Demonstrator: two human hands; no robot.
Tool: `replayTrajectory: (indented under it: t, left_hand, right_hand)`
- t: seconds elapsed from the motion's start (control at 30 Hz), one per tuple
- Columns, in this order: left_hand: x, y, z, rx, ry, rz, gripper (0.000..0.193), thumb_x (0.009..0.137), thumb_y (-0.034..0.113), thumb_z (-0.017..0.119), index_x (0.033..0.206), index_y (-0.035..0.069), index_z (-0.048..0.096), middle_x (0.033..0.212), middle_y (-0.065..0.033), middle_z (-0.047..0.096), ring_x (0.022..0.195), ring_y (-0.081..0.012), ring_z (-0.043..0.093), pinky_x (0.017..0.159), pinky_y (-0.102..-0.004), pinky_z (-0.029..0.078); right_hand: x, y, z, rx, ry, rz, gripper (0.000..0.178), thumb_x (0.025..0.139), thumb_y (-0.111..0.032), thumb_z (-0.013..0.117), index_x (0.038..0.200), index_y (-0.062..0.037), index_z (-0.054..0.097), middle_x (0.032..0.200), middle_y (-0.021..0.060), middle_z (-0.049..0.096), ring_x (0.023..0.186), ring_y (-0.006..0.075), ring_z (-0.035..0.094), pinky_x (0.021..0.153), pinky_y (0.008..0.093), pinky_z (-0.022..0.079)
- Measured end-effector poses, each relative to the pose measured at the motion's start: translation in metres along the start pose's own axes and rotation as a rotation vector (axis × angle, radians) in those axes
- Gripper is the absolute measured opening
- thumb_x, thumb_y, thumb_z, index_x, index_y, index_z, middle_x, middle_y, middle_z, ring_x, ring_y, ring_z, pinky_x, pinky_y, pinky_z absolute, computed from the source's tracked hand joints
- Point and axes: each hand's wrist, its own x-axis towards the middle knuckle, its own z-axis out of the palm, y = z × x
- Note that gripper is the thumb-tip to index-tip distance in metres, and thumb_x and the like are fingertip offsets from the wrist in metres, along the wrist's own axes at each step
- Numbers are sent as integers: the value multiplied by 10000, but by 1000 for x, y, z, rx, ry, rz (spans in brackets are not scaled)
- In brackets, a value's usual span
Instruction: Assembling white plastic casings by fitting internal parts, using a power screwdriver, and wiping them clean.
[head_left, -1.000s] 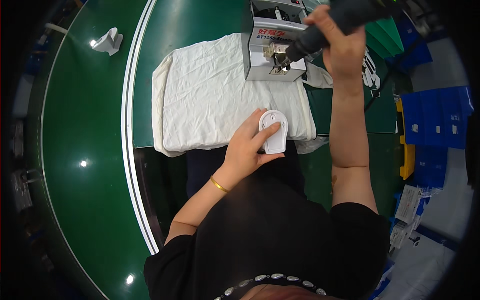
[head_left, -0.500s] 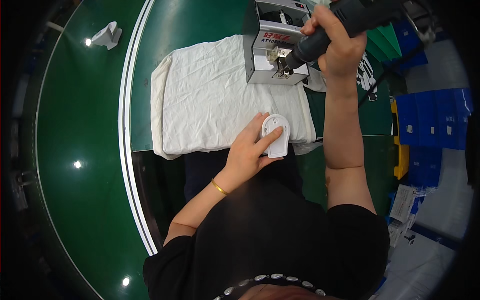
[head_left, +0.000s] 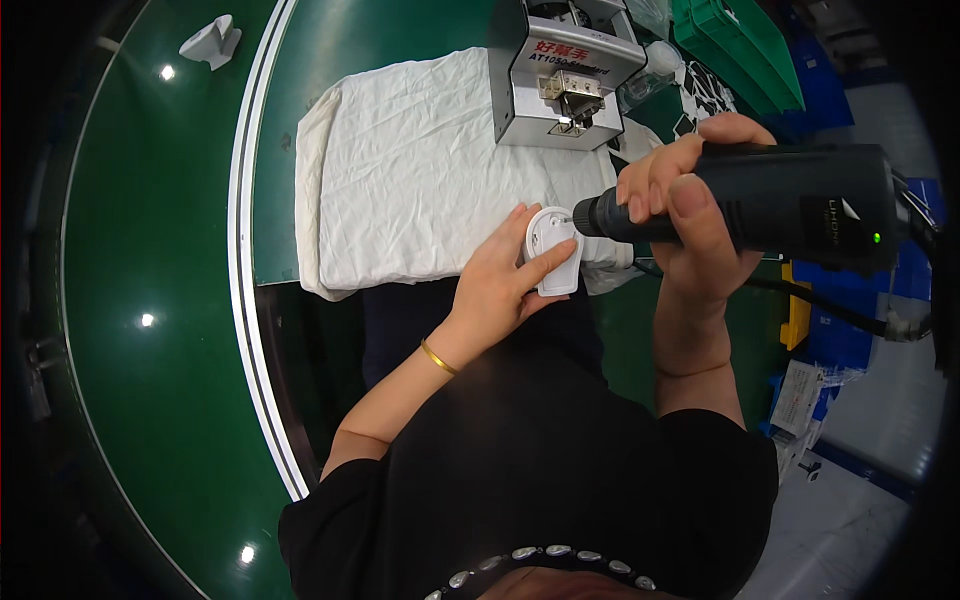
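Note:
My left hand grips a small white plastic housing, rounded at its far end, with the thumb laid across its recessed face. Wrapped in my right hand is a black electric screwdriver, lying nearly level with a small green light at its back end. Its nose points left and meets the right side of the housing's rounded end. Whether the bit sits on a screw is too small to tell. Both hands are over the near right edge of a folded white cloth.
A grey screw-feeder machine stands behind the cloth on the green table. To its right are a clear container, small parts and a green crate. A black cable hangs at the right. A white piece lies far left.
My right hand has brought the screwdriver from the feeder machine down toward me, and its nose is now at the white housing. My left hand keeps its grip on the housing.

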Motion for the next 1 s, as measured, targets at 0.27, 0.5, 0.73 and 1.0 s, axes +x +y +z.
replayTrajectory:
  t: [0.27, 0.5, 0.73, 1.0]
  left_hand:
    - [1, 0, 1, -1, 2, 9, 680, 655, 204, 844, 1297, 221, 622, 1381, -237, 506, 1264, -450, 513, 1004, -459, 479]
    - [1, -1, 1, -5, 2, 11, 687, 664, 228, 835, 1313, 227, 611, 1377, -237, 506, 1255, -449, 520, 1010, -461, 478]
    - [2, 0, 2, 0, 4, 12, 664, 669, 229, 827, 1298, 217, 614, 1378, -220, 506, 1251, -448, 523, 1012, -466, 477]
    - [0, -1, 3, 0, 14, 1, 640, 690, 238, 819, 1297, 224, 616, 1381, -221, 504, 1262, -446, 516, 1008, -464, 477]
  right_hand:
    - [-2, 9, 6, 198, 98, -25, 421, 877, -9, 649, 1210, 54, 400, 743, 92, 614, 650, 146, 603, 660, 313, 522]
    - [-2, 12, 6, 204, 70, -13, 398, 871, 9, 640, 1183, 45, 396, 757, 98, 614, 660, 152, 602, 677, 326, 529]
    - [-2, 16, 8, 204, 28, -2, 385, 866, 24, 633, 1171, 38, 398, 772, 103, 608, 665, 154, 601, 672, 325, 531]
    - [-1, 20, 9, 170, 16, 34, 348, 850, 59, 619, 1141, 60, 427, 766, 97, 619, 652, 142, 604, 661, 307, 529]
